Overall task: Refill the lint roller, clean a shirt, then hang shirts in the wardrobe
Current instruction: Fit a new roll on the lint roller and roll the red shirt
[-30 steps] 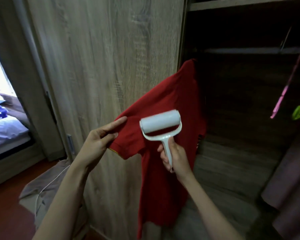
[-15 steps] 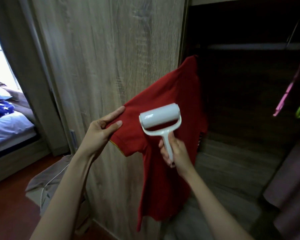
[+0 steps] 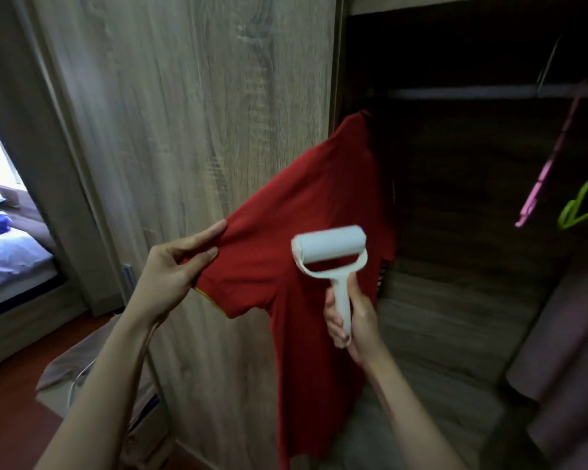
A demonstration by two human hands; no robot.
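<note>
Wooden wardrobe (image 3: 184, 130), one red shirt (image 3: 302, 205), left hand (image 3: 174, 276) pinching sleeve (image 3: 245, 273), right hand (image 3: 357, 320) gripping one lint roller (image 3: 330, 245)

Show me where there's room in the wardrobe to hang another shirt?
The rail is bare between the red shirt and the pink hanger. It's crowded at the right: the green hanger and mauve clothes hang there.
</note>
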